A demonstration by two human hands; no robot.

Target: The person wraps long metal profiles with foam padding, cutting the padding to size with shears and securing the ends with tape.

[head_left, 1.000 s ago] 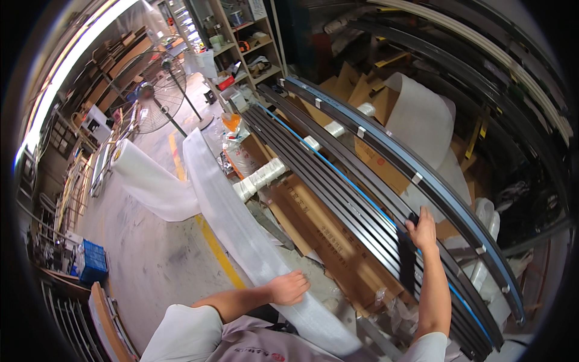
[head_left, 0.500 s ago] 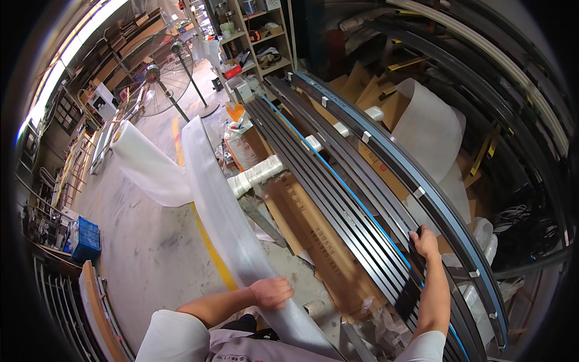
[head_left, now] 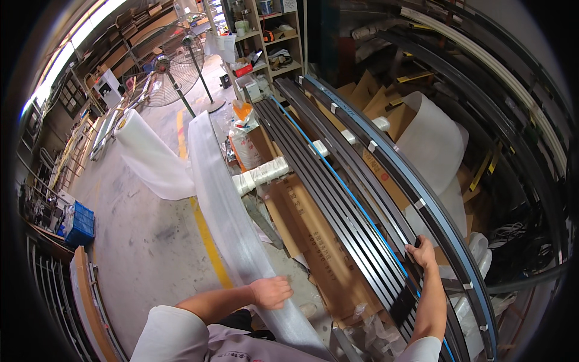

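A long strip wrapped in white foam sheet (head_left: 220, 175) runs from the floor area ahead down to my body. My left hand (head_left: 272, 293) is closed over the strip's right edge near me. To the right, several dark metal profiles (head_left: 322, 184) lie side by side, a bright blue line along one edge. My right hand (head_left: 423, 252) grips a dark profile (head_left: 364, 175) beyond that line, its fingertips partly hidden. Farther right lies a long profile with a light-blue face (head_left: 416, 184), held with small white clips or tape pieces.
Wrapped white supports (head_left: 260, 175) cross under the profiles. A long cardboard box (head_left: 319, 247) lies below them. A white foam roll (head_left: 148, 154), a standing fan (head_left: 161, 63) and a blue crate (head_left: 79, 224) are on the left. Shelves (head_left: 277, 39) stand ahead; more profiles are stacked at right.
The view has shifted a little, so the background sits slightly farther right. Both hands keep their holds, the right a little lower in the picture.
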